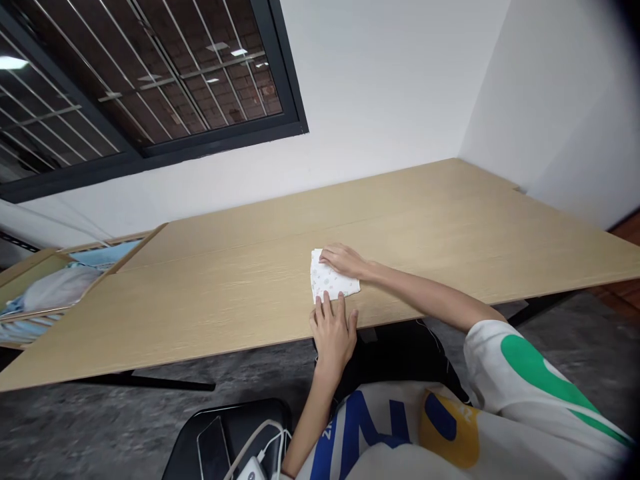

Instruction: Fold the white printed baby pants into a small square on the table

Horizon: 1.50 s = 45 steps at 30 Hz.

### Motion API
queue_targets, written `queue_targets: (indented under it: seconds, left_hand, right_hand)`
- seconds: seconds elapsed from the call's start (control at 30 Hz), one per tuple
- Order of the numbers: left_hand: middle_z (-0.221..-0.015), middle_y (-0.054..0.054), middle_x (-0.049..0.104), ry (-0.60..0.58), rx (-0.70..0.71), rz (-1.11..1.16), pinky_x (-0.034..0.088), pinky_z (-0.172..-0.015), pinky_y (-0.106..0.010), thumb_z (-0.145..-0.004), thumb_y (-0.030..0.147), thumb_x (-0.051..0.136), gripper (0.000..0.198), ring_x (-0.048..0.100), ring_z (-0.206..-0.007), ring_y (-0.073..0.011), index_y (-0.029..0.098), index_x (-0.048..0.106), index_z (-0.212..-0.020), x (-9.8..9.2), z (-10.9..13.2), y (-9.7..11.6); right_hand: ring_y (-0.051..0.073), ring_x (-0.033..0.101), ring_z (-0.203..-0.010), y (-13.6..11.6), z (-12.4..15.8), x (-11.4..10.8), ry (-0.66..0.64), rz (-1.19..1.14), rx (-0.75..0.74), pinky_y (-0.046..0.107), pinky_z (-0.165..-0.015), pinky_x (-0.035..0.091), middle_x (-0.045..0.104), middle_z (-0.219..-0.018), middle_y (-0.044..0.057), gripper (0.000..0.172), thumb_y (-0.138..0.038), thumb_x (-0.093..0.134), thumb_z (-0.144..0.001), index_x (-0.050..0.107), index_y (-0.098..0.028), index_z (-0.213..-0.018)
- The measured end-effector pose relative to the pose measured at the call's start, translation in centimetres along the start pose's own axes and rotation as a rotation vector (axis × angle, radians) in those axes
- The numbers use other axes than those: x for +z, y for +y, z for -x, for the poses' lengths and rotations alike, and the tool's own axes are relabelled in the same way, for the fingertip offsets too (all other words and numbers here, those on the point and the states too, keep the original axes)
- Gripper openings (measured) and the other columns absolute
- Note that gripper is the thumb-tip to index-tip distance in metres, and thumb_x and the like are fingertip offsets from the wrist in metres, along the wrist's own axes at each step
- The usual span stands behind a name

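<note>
A small folded white cloth (pixel 327 279) with a fine print lies flat near the front edge of the table. Over its upper right part rests my right hand (pixel 346 260), palm down, with fingers slightly bent and touching the fabric; what lies under the palm is hidden. My left hand (pixel 334 333) is open at the table's front edge, its fingers spread and their tips on the cloth's lower edge. Neither hand visibly grips the cloth.
The long wooden table (pixel 240 280) stands against a white wall below a barred window (pixel 190 67). At the left, a wooden crib-like box (pixel 37 260) holds blue and white fabric. A black chair (pixel 185 433) with a phone and white cables is below.
</note>
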<state>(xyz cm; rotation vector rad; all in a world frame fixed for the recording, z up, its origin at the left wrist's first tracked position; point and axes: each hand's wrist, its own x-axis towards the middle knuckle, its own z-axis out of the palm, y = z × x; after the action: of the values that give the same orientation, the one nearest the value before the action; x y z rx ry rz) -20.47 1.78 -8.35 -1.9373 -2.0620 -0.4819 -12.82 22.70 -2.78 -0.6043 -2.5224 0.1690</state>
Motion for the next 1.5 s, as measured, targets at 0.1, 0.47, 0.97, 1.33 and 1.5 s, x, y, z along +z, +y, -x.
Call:
queue_targets:
  seconds: [0.1, 0.47, 0.97, 1.33, 1.5]
  left_hand:
    - [-0.159, -0.024, 0.047, 0.011, -0.001, -0.006, 0.045, -0.111, -0.060, -0.104, 0.044, 0.050, 0.054, 0.045, -0.147, -0.0446, 0.020, 0.056, -0.152, 0.0, 0.0, 0.0]
    - [-0.149, -0.027, 0.056, 0.048, 0.018, -0.017, 0.046, -0.107, -0.055, -0.105, 0.042, 0.048, 0.049, 0.050, -0.141, -0.0430, 0.011, 0.065, -0.138, 0.1, 0.3, -0.1]
    - [-0.150, -0.026, 0.055, -0.015, -0.014, 0.056, 0.043, -0.110, -0.060, -0.104, 0.044, 0.047, 0.044, 0.046, -0.146, -0.0426, 0.016, 0.069, -0.129, -0.4, 0.3, 0.0]
    - [-0.160, -0.023, 0.045, -0.031, -0.019, 0.009, 0.044, -0.110, -0.059, -0.105, 0.046, 0.046, 0.054, 0.043, -0.148, -0.0439, 0.021, 0.055, -0.152, -0.3, 0.3, 0.1]
    - [-0.151, -0.018, 0.058, -0.057, -0.031, 0.086, 0.047, -0.105, -0.053, -0.106, 0.035, 0.044, 0.044, 0.056, -0.136, -0.0355, 0.021, 0.060, -0.144, -1.1, -1.0, -1.9]
  right_hand:
    - [0.021, 0.061, -0.089, -2.1, 0.9, 0.3, 0.038, -0.033, -0.128, 0.034, -0.086, 0.046, 0.069, -0.093, 0.010, 0.029, -0.031, 0.048, -0.110, 0.067, -0.014, -0.097]
    - [0.022, 0.066, -0.091, -4.8, 4.2, 1.4, -0.015, -0.233, -0.285, 0.039, -0.094, 0.048, 0.074, -0.093, 0.010, 0.039, -0.042, 0.045, -0.110, 0.070, -0.016, -0.095]
    - [0.024, 0.024, -0.160, -1.5, 3.1, 3.5, -0.425, -0.276, -0.235, 0.048, -0.131, 0.015, 0.036, -0.168, 0.011, 0.056, -0.044, 0.043, -0.109, 0.046, -0.018, -0.159]
    - [0.025, 0.035, -0.155, 4.0, -0.3, 3.8, -0.345, -0.131, -0.098, 0.041, -0.122, 0.031, 0.038, -0.168, 0.013, 0.063, -0.048, 0.044, -0.106, 0.043, -0.015, -0.160]
    - [0.029, 0.037, -0.152, 2.4, 1.1, 2.3, -0.201, -0.052, -0.099, 0.047, -0.122, 0.030, 0.041, -0.165, 0.016, 0.058, -0.047, 0.042, -0.107, 0.048, -0.015, -0.156]
